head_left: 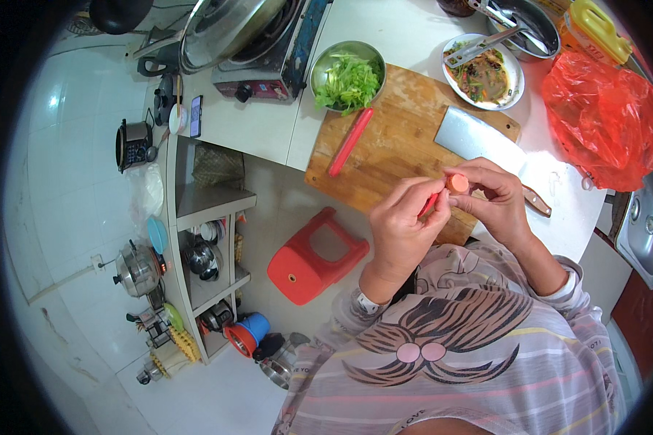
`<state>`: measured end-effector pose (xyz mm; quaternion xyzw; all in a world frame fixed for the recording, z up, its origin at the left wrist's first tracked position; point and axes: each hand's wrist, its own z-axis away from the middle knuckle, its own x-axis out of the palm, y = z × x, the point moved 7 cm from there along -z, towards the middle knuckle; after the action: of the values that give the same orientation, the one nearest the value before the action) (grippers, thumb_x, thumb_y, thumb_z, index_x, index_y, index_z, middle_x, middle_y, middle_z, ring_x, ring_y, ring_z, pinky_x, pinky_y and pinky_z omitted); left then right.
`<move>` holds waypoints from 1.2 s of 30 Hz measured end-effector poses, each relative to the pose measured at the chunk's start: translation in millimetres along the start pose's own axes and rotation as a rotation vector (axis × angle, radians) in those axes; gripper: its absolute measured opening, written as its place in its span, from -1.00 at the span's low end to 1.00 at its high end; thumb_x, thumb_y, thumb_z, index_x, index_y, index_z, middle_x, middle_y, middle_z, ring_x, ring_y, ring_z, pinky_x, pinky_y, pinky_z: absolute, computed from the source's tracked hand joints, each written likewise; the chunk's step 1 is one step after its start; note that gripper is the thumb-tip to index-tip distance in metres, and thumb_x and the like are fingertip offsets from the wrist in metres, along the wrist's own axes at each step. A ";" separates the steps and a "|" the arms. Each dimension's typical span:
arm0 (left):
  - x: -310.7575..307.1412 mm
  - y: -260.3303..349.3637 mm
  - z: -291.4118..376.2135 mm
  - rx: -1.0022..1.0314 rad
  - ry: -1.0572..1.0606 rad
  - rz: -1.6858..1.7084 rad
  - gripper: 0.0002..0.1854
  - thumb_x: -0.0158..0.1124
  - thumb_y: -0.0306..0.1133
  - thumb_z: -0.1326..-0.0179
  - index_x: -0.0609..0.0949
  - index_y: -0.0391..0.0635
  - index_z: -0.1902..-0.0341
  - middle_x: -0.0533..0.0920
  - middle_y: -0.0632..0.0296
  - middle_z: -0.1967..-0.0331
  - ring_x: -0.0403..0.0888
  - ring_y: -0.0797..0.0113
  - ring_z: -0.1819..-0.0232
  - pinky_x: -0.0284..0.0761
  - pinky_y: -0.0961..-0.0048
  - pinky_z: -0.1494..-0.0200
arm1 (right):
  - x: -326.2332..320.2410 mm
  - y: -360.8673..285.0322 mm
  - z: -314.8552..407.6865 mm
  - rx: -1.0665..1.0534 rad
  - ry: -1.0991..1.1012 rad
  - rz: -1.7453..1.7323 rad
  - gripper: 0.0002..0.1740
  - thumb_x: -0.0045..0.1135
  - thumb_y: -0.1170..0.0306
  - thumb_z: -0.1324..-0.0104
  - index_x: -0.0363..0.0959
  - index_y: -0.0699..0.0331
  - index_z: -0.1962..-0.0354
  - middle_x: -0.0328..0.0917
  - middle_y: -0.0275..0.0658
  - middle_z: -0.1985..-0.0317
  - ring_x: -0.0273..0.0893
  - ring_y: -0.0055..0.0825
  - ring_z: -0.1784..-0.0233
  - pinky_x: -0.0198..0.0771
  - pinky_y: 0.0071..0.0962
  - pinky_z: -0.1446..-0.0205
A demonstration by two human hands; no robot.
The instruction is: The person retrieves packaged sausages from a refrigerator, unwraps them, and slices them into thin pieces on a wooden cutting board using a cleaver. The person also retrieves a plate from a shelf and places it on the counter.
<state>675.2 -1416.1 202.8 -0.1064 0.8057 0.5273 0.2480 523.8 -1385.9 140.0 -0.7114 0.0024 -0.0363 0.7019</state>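
Both my hands are raised over the near edge of a wooden cutting board (pixel 397 136). They hold a sausage (pixel 457 184) with its pale pink cut end showing between the fingers. My left hand (pixel 411 217) pinches a piece of red wrapper (pixel 429 205) beside it, while my right hand (pixel 492 196) grips the sausage end. Another sausage in red wrapper (pixel 351 142) lies on the board's left part. A cleaver (pixel 470 133) rests on the right side, its wooden handle past the board. At the back left, a metal bowl (pixel 378 54) holds chopped green leaves (pixel 348 81).
A bowl of cooked food (pixel 514 92) with a utensil across it stands behind the board. Right of it are a red plastic bag (pixel 604 119) and a sink (pixel 645 228). A gas stove (pixel 261 81) stands at left; a red plastic stool (pixel 299 274) lies on the floor.
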 end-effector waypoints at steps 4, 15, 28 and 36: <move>3.9 -0.1 1.5 0.002 0.027 -0.022 -0.80 0.43 -0.63 0.01 0.69 -0.24 0.25 0.72 0.09 0.34 0.71 0.17 0.35 0.61 0.38 0.23 | 0.7 -4.6 3.5 -0.056 0.048 0.097 -0.56 0.43 0.56 -0.13 0.66 0.26 -0.02 0.64 -0.29 0.16 0.47 -0.70 0.33 0.42 -0.65 0.20; 20.6 -50.9 22.5 -0.572 -0.050 0.558 -0.92 0.35 -0.54 -0.21 0.64 -0.27 0.25 0.58 0.47 0.42 0.45 0.71 0.36 0.42 0.65 0.36 | 15.1 12.7 2.5 0.085 -0.062 -0.223 -0.57 0.26 0.46 -0.35 0.50 0.35 -0.16 0.55 -0.26 0.02 0.53 -0.62 0.12 0.40 -0.59 -0.03; 28.8 -59.8 40.2 -0.816 -0.007 0.902 -0.93 0.25 -0.52 -0.34 0.61 -0.20 0.14 0.65 0.37 0.34 0.32 0.76 0.54 0.24 0.67 0.52 | 14.5 7.5 2.6 0.024 0.120 -0.310 -0.77 0.08 0.38 -0.49 0.50 0.38 0.06 0.58 -0.23 0.01 0.54 -0.59 0.01 0.46 -0.52 -0.06; 10.9 -87.4 60.3 -0.930 0.161 0.982 -0.94 0.22 -0.42 -0.36 0.59 -0.11 0.17 0.65 0.34 0.36 0.18 0.72 0.66 0.12 0.66 0.59 | -21.2 24.7 0.5 0.181 0.438 -0.542 -0.55 -0.15 0.08 -0.59 0.44 0.31 -0.05 0.65 -0.12 0.03 0.60 -0.48 0.00 0.53 -0.48 0.01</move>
<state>721.0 -1397.5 108.3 0.1371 0.4662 0.8607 -0.1521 503.9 -1384.6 114.3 -0.5965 -0.0395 -0.3728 0.7097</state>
